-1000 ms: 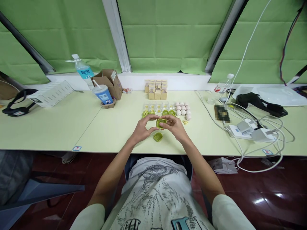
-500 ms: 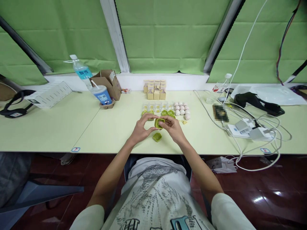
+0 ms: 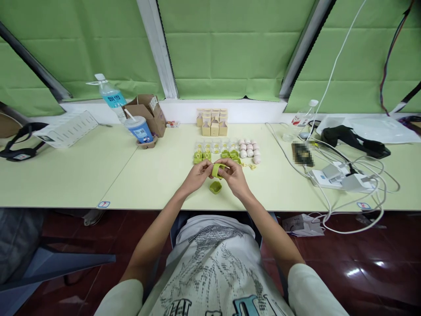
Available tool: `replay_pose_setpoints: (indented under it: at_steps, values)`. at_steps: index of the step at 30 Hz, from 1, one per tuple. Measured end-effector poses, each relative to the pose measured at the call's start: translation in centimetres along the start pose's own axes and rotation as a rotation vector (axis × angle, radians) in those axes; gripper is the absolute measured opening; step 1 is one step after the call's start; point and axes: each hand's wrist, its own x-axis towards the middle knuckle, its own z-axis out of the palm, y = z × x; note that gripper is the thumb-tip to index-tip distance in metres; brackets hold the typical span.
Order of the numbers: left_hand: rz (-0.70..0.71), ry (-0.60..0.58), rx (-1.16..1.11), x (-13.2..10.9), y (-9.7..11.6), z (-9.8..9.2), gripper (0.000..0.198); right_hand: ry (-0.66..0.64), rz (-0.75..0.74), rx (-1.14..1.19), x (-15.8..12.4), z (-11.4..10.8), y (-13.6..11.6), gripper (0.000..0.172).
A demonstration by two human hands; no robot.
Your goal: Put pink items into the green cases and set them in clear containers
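Observation:
A small green plastic cup [image 3: 215,170] with rounded sides is held above the table, tilted on its side. My right hand [image 3: 234,175] is closed on it, with fingertips reaching into its open side. My left hand [image 3: 199,175] is closed, its thumb and fingers pinched at the cup's left edge. A second green cup [image 3: 215,188] lies on the table just below, open side up. Beyond my hands stand two green pieces with yellow rings [image 3: 202,156], and more green cups [image 3: 231,154] sit to their right. Small yellow rings [image 3: 251,166] lie beyond my right hand.
Clear plastic pieces [image 3: 215,145] stand in rows behind, beside pinkish-white balls [image 3: 250,151]. Small cardboard boxes [image 3: 215,127] stand at the back. A drink cup [image 3: 140,130] and an open carton [image 3: 154,116] are left. Cables and a power strip [image 3: 329,179] spread over the right.
The held cup has turned from facing up to lying on its side. My left fingers have drawn together at its edge, uncovering the two ringed green pieces behind.

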Motion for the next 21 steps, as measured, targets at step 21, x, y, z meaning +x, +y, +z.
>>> replay_pose_setpoints:
  at_steps: [21]
  values:
    - [-0.011, 0.192, -0.138, 0.4, -0.2, 0.4, 0.060, 0.009, 0.038, 0.074, -0.9, 1.1, -1.1, 0.042]
